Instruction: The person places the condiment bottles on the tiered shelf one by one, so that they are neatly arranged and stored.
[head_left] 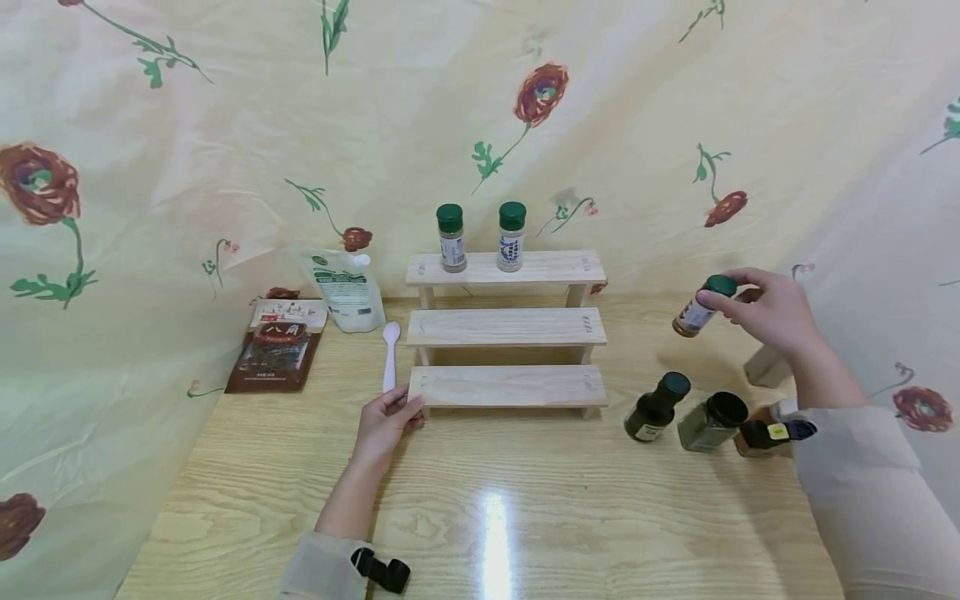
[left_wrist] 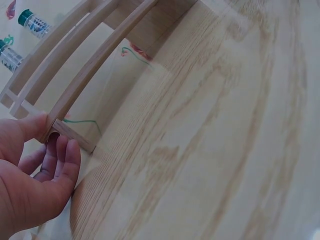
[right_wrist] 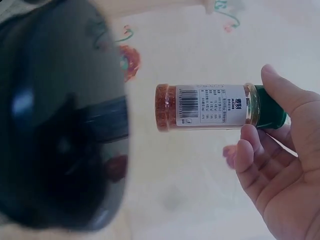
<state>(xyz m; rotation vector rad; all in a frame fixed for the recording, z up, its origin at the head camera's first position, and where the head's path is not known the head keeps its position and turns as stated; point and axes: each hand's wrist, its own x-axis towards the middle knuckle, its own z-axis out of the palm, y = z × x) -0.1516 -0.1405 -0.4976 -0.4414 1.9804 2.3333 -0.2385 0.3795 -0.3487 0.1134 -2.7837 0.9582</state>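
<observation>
My left hand (head_left: 382, 429) pinches the left end of the lowest step of a three-tier wooden rack (head_left: 510, 386), thumb on top and fingers beneath. Raised over the right side of the table, my right hand (head_left: 776, 312) holds a spice jar (head_left: 694, 317) by its green cap. The jar tilts, base toward the rack; in the right wrist view its label and the reddish-brown powder (right_wrist: 165, 107) inside show. Two similar green-capped jars, one on the left (head_left: 452, 240) and one nearer the middle (head_left: 511, 238), stand upright on the top step.
Below my right hand stand a dark bottle (head_left: 652, 410), a black-lidded jar (head_left: 711, 423) and further containers (head_left: 756, 437) partly behind the sleeve. A wooden block (head_left: 765, 367) is by the right wall. Left of the rack are a white spoon (head_left: 391, 354), a spouted pouch (head_left: 348, 292) and a brown packet (head_left: 276, 346).
</observation>
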